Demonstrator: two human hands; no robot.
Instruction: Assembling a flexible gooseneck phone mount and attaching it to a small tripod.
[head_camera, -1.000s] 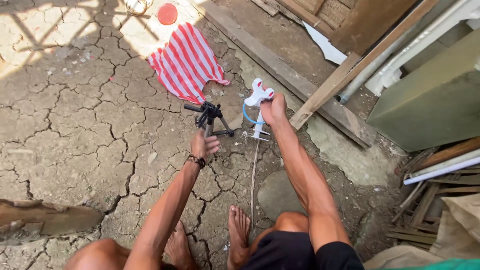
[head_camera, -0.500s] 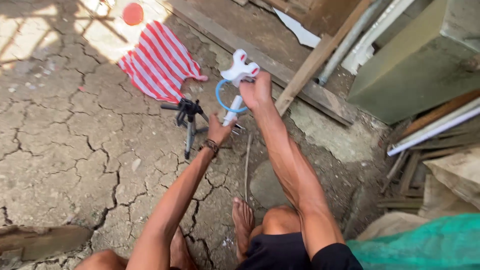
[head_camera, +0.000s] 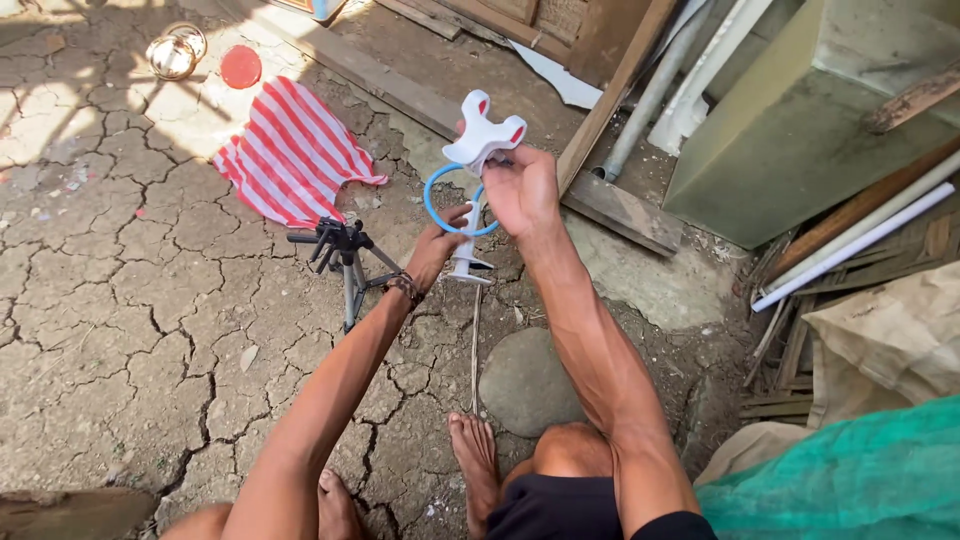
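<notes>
One phone holder (head_camera: 482, 138): a white clamp head with red pads, a blue flexible neck looped into a ring, and a white clip base, its long axis running near to far with the head pointing away. The right hand (head_camera: 522, 188) is closed on the neck just under the head; the left hand (head_camera: 440, 245) seems to grip lower down, though its fingers are partly hidden. One small black tripod (head_camera: 345, 252) stands just to the left on the cracked ground (head_camera: 120, 300), with one red-and-white striped cloth (head_camera: 292, 152) lying farther off.

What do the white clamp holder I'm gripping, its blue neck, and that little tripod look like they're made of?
Holder: likely moulded plastic, smooth glossy white with red pads. Blue neck: bent in a loop, probably rubber-coated flexible tube. Tripod: black joints look plastic, thin grey legs possibly metal; hard to confirm.
</notes>
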